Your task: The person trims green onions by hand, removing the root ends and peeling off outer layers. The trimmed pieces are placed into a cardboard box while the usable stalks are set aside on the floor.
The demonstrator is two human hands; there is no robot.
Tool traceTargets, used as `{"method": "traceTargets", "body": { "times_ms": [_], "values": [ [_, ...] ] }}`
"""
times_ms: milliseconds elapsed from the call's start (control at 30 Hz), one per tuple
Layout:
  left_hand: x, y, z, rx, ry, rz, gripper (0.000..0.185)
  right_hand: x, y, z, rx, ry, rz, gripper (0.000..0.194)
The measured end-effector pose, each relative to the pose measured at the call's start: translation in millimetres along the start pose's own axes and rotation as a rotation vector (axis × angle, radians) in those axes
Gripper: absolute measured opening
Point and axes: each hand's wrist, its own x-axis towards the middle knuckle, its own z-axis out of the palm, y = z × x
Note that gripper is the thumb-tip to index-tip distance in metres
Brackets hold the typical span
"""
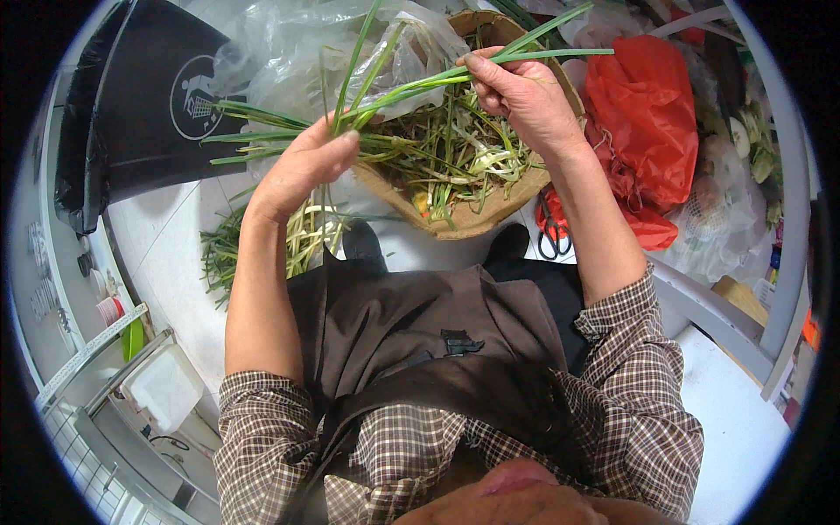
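My left hand (308, 154) is closed around a bunch of long green leafy stalks (262, 136), which look like scallions or garlic greens. Between thumb and fingers, my right hand (508, 85) grips the green leaves (426, 84) that stretch across from the left hand. Below both hands, a cardboard box (453, 226) holds a heap of leaf and stem trimmings (453, 151). On the floor, left of the box and partly behind my left forearm, lies a pile of green stalks with pale stems (308, 230).
A black bin (157, 98) stands at the upper left. Clear plastic bags (289, 52) lie behind the box. Red plastic bags (643, 118) and black-handled scissors (554, 239) are at the right, near a grey metal frame (715, 315). A wire rack (85, 446) is at the lower left.
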Motion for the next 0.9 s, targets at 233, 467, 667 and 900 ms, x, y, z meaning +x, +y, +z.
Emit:
{"method": "traceTargets", "body": {
  "times_ms": [233, 467, 667, 900],
  "values": [
    [2, 2, -5, 0.037, 0.075, 0.032, 0.026, -5, -6, -5, -0.096, -0.02, 0.121, 0.031],
    [4, -2, -11, -0.032, 0.005, 0.025, 0.027, -2, -9, -20, -0.185, -0.145, 0.189, 0.037],
    [3, 0, -8, -0.132, 0.014, 0.02, 0.03, -1, -3, -24, -0.224, -0.169, 0.145, 0.026],
    [10, -5, -10, -0.146, 0.078, 0.027, 0.029, 1, 0, -29, -0.331, -0.197, 0.127, 0.026]
  ]
}}
